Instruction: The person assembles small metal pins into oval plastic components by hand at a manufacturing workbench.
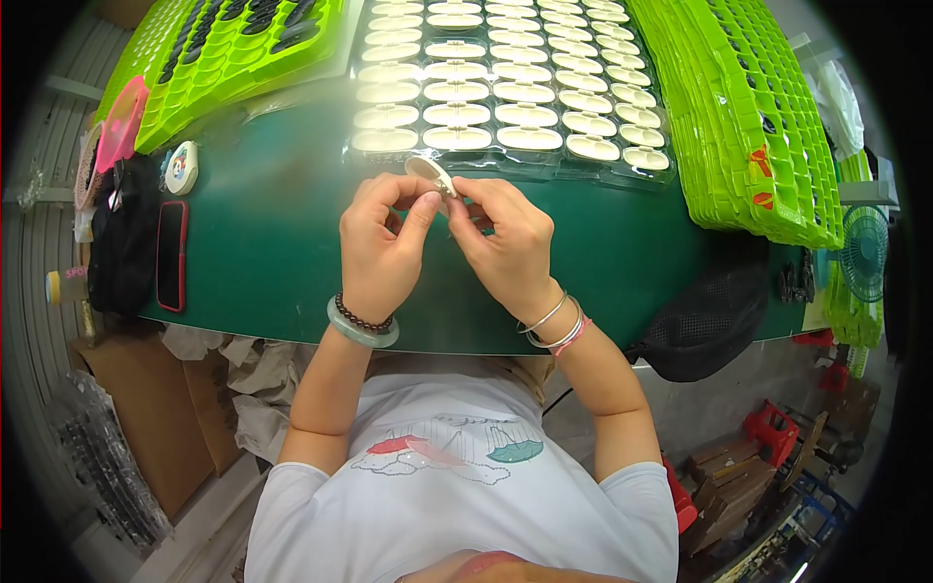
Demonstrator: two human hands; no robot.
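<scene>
Between my two hands, above the near edge of the tray, is a small cream oval plastic shell point(428, 173), tilted on edge. My left hand point(385, 225) pinches its left side with thumb and forefinger. My right hand point(505, 228) has its thumb and fingertips closed on its right end, where a small part too fine to make out shows. Just beyond lies a clear plastic tray point(466, 160) with rows of similar cream oval shells point(457, 114), several of them with a narrow hinged-looking strip.
Stacked green trays point(748, 126) stand at the right, a green tray point(243, 58) with dark oval pieces at the far left. On the green table point(272, 243) lie a red-edged phone point(172, 255), a white round case point(182, 168) and a black mesh cap point(709, 316) over the front edge.
</scene>
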